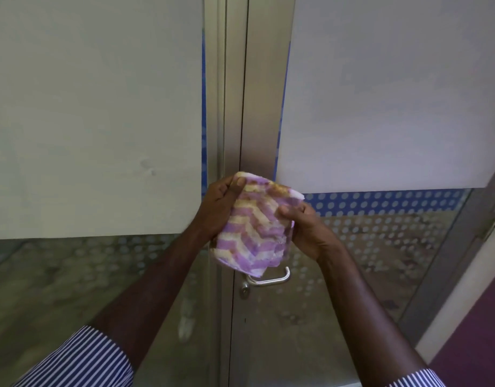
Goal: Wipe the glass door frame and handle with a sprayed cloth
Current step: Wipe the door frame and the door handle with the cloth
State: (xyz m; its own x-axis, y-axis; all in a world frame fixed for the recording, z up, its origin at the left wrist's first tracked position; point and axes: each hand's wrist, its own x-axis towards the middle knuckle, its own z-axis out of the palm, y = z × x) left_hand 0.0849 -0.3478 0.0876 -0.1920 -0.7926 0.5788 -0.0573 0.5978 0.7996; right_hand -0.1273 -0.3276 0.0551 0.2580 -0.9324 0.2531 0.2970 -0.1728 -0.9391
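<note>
A folded cloth [256, 223] with purple and cream zigzag stripes is held in front of the door. My left hand [218, 208] grips its upper left edge, thumb on top. My right hand [307, 230] grips its right side. Behind the cloth runs the vertical metal door frame [257, 93], a brushed silver post between two frosted glass panels. The silver lever handle [271, 278] sticks out just below the cloth's lower edge, with a round lock cylinder [244, 289] under it. The cloth is in the air and touches neither the frame nor the handle.
Frosted film covers the upper glass on the left [95, 113] and right [391, 93]. A blue dotted band [380, 199] and clear dotted glass lie below. A second frame post [447, 261] slants at the right, beside a purple wall [480, 331].
</note>
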